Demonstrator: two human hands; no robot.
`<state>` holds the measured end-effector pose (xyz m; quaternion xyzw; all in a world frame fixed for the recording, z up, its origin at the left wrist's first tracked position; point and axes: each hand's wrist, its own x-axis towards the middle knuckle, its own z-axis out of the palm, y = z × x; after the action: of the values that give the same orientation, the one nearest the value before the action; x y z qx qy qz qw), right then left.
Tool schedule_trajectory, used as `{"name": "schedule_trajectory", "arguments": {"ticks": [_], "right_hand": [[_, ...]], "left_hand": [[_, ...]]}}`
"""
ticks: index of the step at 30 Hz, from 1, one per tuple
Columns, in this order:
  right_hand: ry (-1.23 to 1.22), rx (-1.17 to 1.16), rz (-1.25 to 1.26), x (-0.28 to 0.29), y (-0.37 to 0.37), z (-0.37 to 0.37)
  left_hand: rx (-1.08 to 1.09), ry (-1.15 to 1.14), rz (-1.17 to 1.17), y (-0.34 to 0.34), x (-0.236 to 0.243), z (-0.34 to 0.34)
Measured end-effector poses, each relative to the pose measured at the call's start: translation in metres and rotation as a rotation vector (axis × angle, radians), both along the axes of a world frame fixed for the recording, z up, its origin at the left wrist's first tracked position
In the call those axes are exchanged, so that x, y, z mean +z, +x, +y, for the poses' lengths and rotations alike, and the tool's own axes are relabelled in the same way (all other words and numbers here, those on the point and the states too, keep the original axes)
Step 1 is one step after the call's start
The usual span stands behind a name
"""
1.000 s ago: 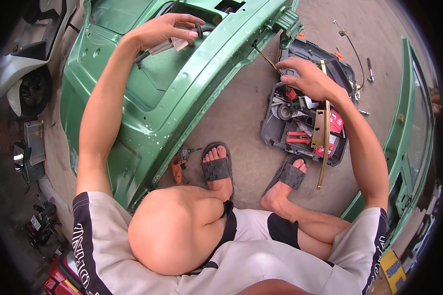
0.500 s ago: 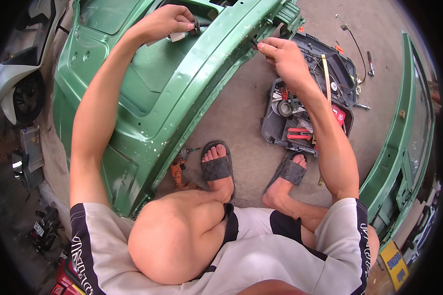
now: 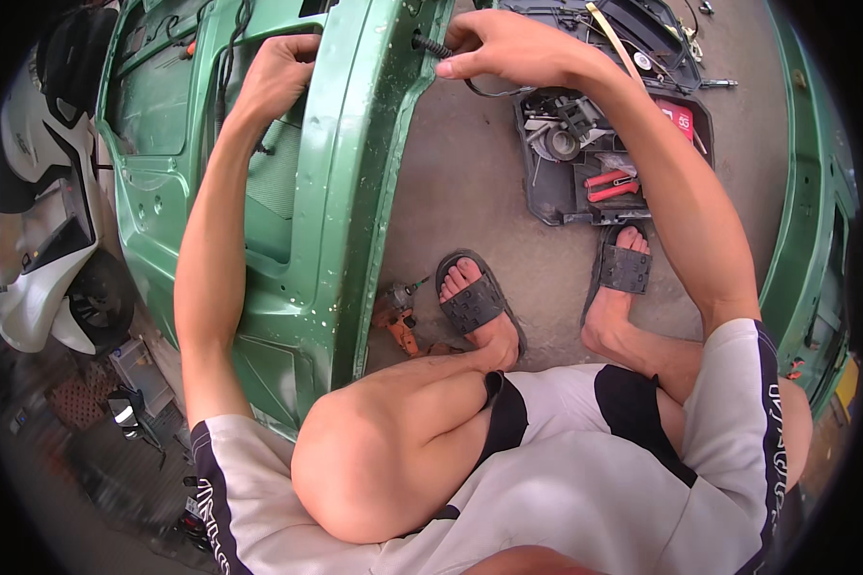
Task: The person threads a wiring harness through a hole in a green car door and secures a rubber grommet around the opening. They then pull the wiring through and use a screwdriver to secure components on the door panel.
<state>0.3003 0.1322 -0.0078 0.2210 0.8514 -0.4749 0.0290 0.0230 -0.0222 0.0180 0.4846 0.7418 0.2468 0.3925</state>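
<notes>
I have the black corrugated sleeve [image 3: 433, 46] at the far side of the scene, coming out of a hole in the edge of the green vehicle door [image 3: 340, 192]. Its long axis runs from that hole to the right and slightly toward me, so its outer end points into the right hand [image 3: 494, 53]. That hand is clearly the nearer one: its thumb lies on the near side of the sleeve's end and its forefinger on the far side, only a little parted. I can't tell from here whether they pinch the sleeve or merely sit about it. A thin dark cable [image 3: 494, 94] curves out just below the same hand.

The left hand [image 3: 278, 81] is on the other side of the door's edge, reaching into the panel opening with its fingers bent. I lose the fingertips behind the frame, so I cannot say how far they are open or what they hold. The width of the door frame separates this hand from the sleeve, which lies to its right.

To the right of the door, I see a dark toolbox [image 3: 547, 208] with red-handled pliers [image 3: 612, 184] inside, and an orange power tool [image 3: 403, 333] beside the door's near end.
</notes>
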Motion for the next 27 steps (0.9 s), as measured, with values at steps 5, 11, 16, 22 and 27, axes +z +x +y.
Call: {"name": "schedule_trajectory", "arguments": {"ticks": [5,11,16,22,27], "right_hand": [[0.188,-0.357,0.142,-0.004,-0.01,-0.039],[-0.216,-0.454,0.213,0.003,-0.002,-0.049],[-0.366,-0.376,0.211,-0.002,0.037,-0.031],[-0.117,-0.399,0.16,-0.003,0.027,-0.009],[-0.143,-0.276,0.127,0.004,0.045,-0.015]], "left_hand": [[0.014,0.065,-0.082,0.006,-0.002,0.006],[-0.216,-0.208,-0.072,0.0,0.031,0.013],[-0.204,-0.202,-0.009,-0.028,0.058,-0.017],[-0.284,-0.091,0.077,-0.001,0.032,-0.01],[0.017,-0.071,-0.027,-0.003,0.012,-0.001]]}}
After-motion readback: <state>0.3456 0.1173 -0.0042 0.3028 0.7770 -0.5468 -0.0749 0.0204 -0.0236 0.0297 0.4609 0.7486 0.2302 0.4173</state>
